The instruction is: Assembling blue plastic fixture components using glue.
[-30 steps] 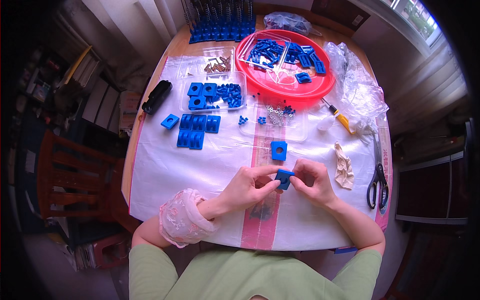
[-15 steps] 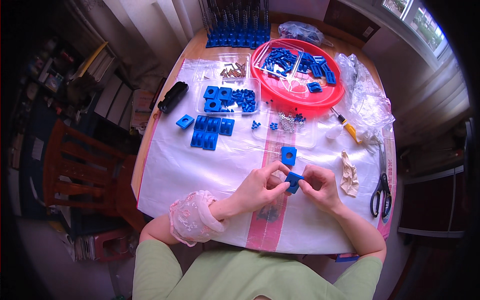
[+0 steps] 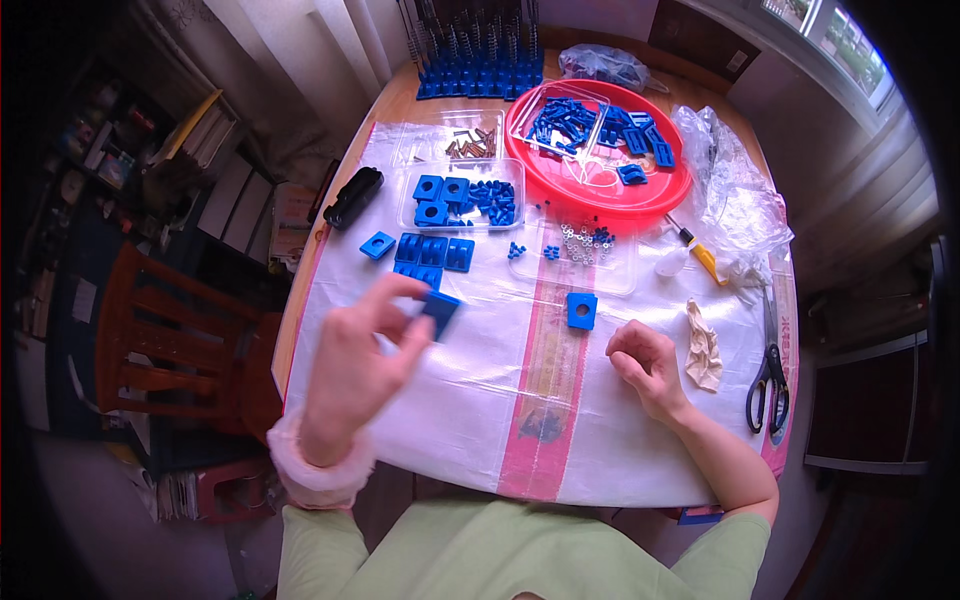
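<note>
L hand (image 3: 355,375): raised off the table, thumb + fingers pinched on a blue block (image 3: 440,310); block sits at the fingertips, tilted.
R hand (image 3: 645,360): resting on the white sheet (image 3: 470,400), fingers curled in loosely; can't tell if anything small is inside.
Beyond L fingertips: row of blue blocks (image 3: 432,252) flat on the sheet, one loose block (image 3: 377,245) just left of them, clear tray (image 3: 460,195) w/ more blue parts further out.
Beyond R fingers: single blue block (image 3: 581,311), near but apart; rag (image 3: 704,345) just right of the hand, scissors (image 3: 768,375) further right.
Far side: red tray (image 3: 600,205) of blue parts.
Step (my read): carrying the held block toward the laid-out row.
Next move needs: lower it flat beside the row, square w/ the others, then let go w/o nudging neighbours.
</note>
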Motion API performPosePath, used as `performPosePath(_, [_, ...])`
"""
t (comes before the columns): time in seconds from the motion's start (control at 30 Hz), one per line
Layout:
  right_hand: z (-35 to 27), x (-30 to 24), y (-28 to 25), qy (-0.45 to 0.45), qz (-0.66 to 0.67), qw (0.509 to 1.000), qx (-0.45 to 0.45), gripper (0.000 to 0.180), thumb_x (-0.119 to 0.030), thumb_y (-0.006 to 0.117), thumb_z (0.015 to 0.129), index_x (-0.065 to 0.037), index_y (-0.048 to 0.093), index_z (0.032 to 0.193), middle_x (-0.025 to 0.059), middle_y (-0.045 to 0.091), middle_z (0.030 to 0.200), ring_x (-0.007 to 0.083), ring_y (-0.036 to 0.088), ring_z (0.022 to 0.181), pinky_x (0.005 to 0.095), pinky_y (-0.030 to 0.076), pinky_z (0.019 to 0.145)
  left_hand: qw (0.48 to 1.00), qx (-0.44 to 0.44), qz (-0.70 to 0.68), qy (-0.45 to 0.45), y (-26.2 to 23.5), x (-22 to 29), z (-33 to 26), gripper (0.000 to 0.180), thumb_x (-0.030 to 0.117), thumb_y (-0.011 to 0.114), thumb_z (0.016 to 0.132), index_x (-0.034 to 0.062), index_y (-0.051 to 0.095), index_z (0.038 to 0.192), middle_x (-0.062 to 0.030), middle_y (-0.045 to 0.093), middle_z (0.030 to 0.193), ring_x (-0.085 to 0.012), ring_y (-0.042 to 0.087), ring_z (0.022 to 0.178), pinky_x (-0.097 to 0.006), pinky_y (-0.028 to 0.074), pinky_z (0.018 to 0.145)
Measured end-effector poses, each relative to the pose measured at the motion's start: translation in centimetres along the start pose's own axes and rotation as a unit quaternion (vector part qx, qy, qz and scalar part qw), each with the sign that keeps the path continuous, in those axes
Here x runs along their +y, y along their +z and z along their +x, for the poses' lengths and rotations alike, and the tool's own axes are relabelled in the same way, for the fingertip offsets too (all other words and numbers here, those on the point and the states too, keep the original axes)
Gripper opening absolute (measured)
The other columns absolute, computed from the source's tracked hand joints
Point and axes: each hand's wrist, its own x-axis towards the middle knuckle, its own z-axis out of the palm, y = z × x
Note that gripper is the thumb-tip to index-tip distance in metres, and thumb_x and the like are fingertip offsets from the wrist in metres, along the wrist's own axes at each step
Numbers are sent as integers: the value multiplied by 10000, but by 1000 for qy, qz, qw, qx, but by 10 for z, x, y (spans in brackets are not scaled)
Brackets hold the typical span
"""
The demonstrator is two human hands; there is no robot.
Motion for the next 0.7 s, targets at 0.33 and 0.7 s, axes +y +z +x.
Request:
performPosePath(0.33, [2,-1,2,-5,7,1000,-7,99,-78,616,874,18,593,877,-3,590,751,43,507,683,213,395,603,982,38,47,-179,-44,-144,38,202,145,631,892,29,621,1057,-71,684,676,-120,664,600,-261,510,586])
performPosePath(0.7, [2,1,1,-5,-11,1000,-11,100,-82,620,882,14,591,873,-14,571,733,35,480,650,212,373,570,970,-29,-80,-229,-36,-163,61,241,209,618,950,25,584,1103,-78,679,710,-98,624,545,-222,446,513])
